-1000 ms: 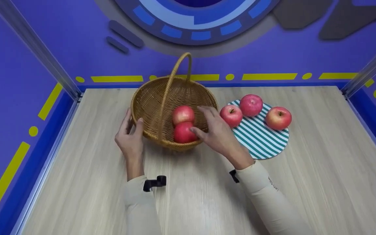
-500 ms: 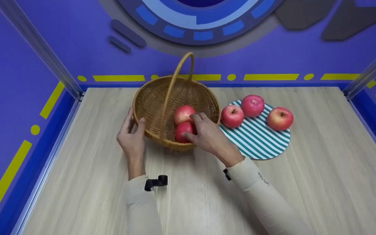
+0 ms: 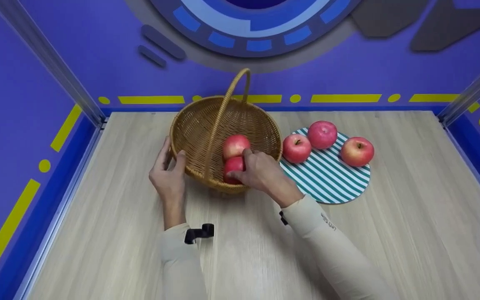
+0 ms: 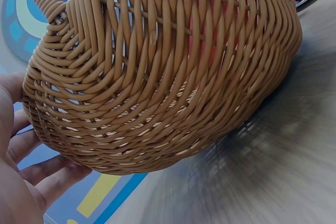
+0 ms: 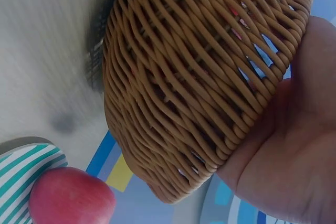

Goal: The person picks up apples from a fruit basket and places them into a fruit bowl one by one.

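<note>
A brown wicker basket (image 3: 194, 125) with an arched handle stands at the middle back of the table in the head view. My left hand (image 3: 168, 179) holds its left side, thumb at the rim and fingers along the outside; in the left wrist view those fingers (image 4: 58, 174) reach round the wicker. Inside, two red apples lie one in front of the other, the rear apple (image 3: 235, 145) and the front apple (image 3: 232, 166). My right hand (image 3: 263, 171) reaches over the right rim and grips the front apple, thumb on its near side, partly hiding it.
Right of the basket, a round green-and-white striped mat (image 3: 327, 183) bears three more apples: a left apple (image 3: 297, 148), a back apple (image 3: 322, 134) and a right apple (image 3: 357, 151). A blue-purple wall (image 3: 327, 75) rises behind the wooden table (image 3: 240, 250).
My right hand has moved left and down into the basket, and its fingers have closed on the front apple. My left hand stays at the basket's left side.
</note>
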### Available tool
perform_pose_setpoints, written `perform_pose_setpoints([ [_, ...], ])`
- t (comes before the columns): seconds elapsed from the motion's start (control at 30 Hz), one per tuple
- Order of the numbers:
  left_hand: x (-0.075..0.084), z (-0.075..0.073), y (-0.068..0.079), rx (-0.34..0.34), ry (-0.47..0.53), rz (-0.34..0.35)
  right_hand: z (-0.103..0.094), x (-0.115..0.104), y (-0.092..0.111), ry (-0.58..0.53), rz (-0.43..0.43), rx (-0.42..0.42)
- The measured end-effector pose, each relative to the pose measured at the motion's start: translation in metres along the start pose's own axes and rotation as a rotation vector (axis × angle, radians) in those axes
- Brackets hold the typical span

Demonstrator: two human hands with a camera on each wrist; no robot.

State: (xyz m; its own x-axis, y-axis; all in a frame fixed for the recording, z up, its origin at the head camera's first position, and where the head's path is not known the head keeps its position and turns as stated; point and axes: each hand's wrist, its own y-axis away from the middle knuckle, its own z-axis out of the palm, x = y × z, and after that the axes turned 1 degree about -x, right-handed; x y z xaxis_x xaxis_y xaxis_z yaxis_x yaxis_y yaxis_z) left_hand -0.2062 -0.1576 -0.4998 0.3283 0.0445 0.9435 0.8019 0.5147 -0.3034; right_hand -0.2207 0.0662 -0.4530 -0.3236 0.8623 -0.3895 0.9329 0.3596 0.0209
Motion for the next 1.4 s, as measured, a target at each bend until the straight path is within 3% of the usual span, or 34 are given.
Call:
perform_pose_setpoints([
  [0.17, 0.0, -0.001, 0.001, -0.012, -0.002, 0.008, 0.002, -0.002, -0.002, 0.005, 0.029, -0.003],
  [0.6, -0.001, 0.0, 0.001, -0.018, -0.013, -0.006, 0.006, 0.001, -0.002, -0.088, -0.033, 0.055],
  [1.13, -0.001, -0.001, 0.001, -0.015, -0.02, -0.011, -0.007, 0.008, 0.007, -0.314, -0.115, 0.112],
  [1.4, -0.002, 0.0, 0.0, -0.013, -0.024, -0.021, -0.013, 0.016, 0.017, -0.394, -0.162, 0.223],
])
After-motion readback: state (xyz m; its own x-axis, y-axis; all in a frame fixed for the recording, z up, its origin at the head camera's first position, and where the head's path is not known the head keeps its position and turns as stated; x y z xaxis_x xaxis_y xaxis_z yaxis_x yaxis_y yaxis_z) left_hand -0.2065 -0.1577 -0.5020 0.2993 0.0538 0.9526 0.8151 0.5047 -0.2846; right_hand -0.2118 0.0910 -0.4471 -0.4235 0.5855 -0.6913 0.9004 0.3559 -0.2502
